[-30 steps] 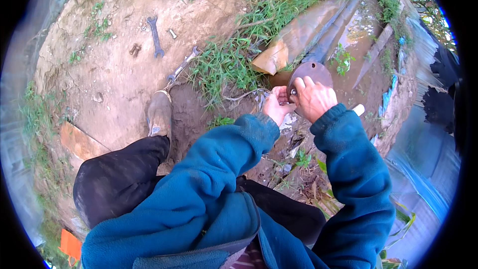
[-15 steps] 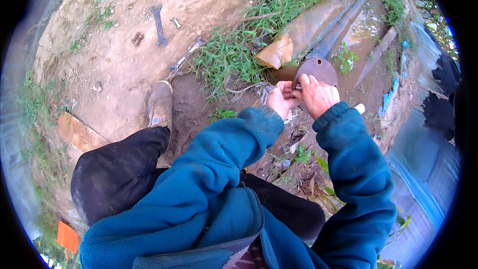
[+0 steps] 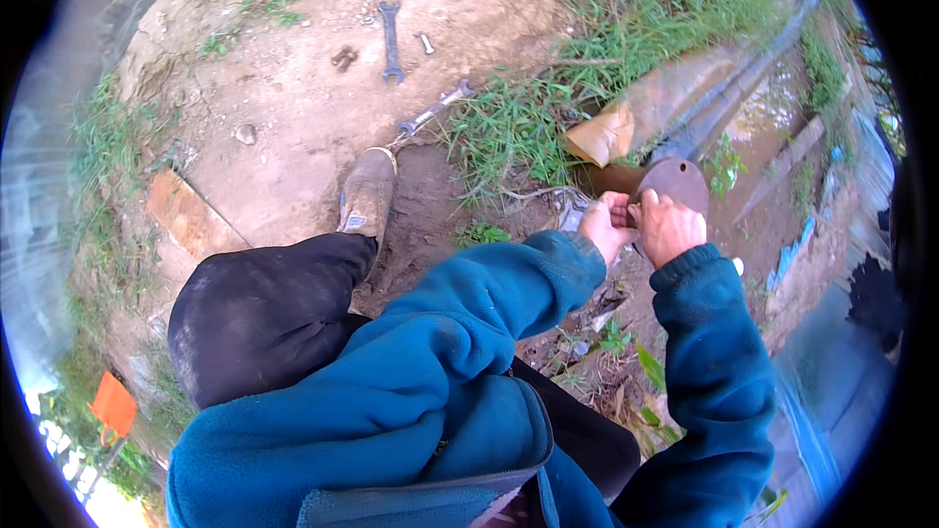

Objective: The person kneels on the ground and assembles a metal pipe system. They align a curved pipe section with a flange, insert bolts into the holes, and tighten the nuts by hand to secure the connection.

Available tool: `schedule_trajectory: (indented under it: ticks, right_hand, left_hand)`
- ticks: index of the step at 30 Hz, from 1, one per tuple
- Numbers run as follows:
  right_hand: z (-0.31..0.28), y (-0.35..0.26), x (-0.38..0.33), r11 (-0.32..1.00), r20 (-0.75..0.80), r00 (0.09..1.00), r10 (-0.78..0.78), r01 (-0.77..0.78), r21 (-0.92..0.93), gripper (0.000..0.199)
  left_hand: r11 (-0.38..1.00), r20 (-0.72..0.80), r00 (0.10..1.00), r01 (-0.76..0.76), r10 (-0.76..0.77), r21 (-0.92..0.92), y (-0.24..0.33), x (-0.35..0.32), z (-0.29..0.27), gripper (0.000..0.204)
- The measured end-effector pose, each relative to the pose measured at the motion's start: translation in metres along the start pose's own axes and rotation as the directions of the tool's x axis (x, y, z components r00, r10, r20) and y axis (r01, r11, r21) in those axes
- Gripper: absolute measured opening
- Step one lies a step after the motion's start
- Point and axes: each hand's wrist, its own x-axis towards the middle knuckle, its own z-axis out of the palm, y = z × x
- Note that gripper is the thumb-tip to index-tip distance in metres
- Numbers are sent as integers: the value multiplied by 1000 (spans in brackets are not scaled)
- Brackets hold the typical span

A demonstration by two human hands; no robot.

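Metal plate (image 3: 689, 182), round, R of ctr frame; hole nr its top edge. L hand (image 3: 606, 228) at plate's lower-L edge, fingers curled, nearly closed. R hand (image 3: 672, 230) over plate's lower part, fingers bent. Can't tell what either grips, if anything. Upper L of ctr: wrench (image 3: 390, 44), bolt (image 3: 425, 44) just beside it, on dirt (image 3: 293, 127).

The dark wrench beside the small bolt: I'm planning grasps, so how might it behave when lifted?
The wrench looks like solid metal, so probably stiff and fairly heavy for its size. Lying flat on the dirt, it seems unlikely to roll.
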Motion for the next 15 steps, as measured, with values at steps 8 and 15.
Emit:
schedule_trajectory:
  ticks: [8, 15]
  right_hand:
    - [-2, 0, -1, 997, -163, 983, -78, 78, -8, 29]
    - [-7, 0, -5, 998, -107, 994, -19, 24, 49, 27]
  left_hand:
    - [997, 90, 996, -9, 2, 74, 2, 2, -5, 48]
    - [996, 9, 999, -43, 43, 82, 1, 3, -4, 44]
